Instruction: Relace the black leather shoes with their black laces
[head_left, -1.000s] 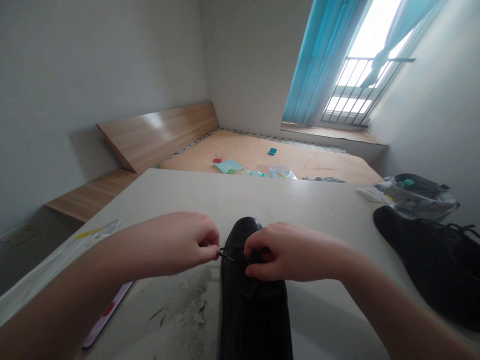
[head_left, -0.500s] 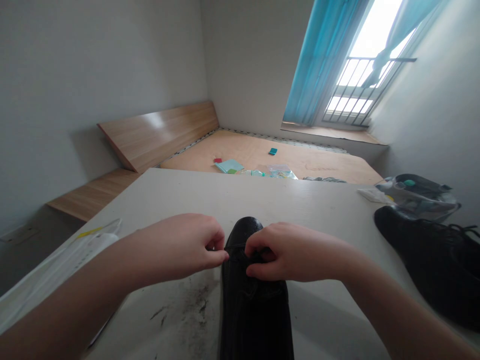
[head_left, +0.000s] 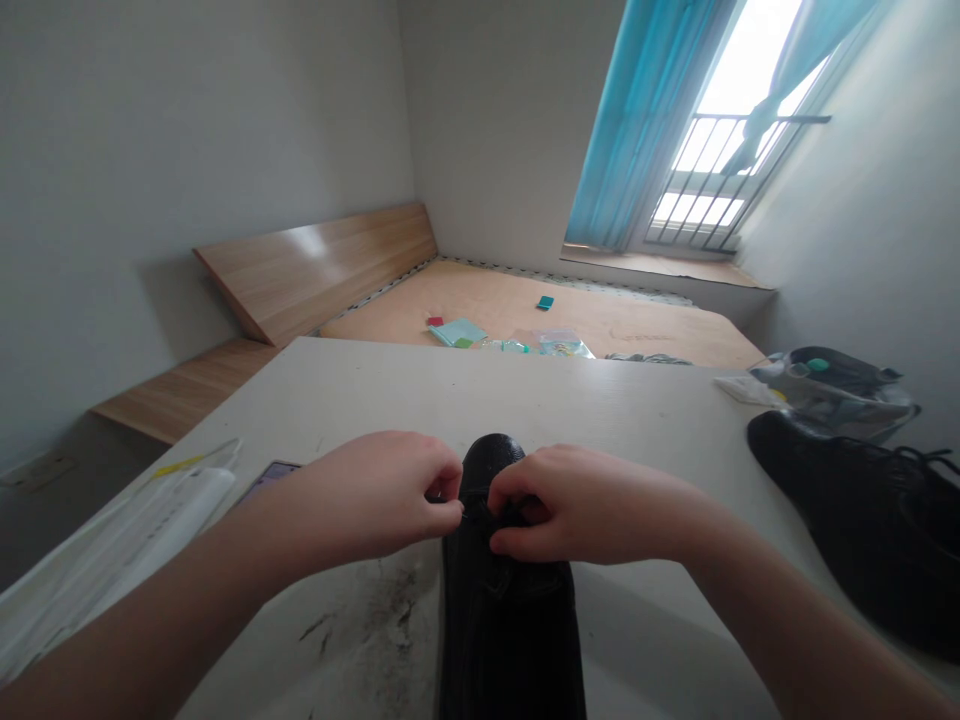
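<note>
A black lace-up shoe [head_left: 510, 630] lies on the white table [head_left: 360, 385], its toe pointing away from me. At the shoe's left edge, near the toe, my left hand [head_left: 382, 495] pinches a thin black shoelace between thumb and fingers. My right hand [head_left: 577, 505] is closed over the top of the shoe, its fingers curled around dark lace whose details are hard to make out. The two hands are a small gap apart, with a bit of lace [head_left: 474, 493] between them. The heel end runs out of the frame at the bottom.
Another black shoe [head_left: 862, 510] lies at the right, near a clear plastic bag [head_left: 847, 395]. White packages [head_left: 127, 545] and a flat purple-edged object [head_left: 270, 477] are at the left. Dark smudges mark the table. Beyond stands a bed base [head_left: 622, 320] with small items.
My left hand has shifted slightly right, closer to the right hand, uncovering the flat purple-edged object. My right hand has hardly moved.
</note>
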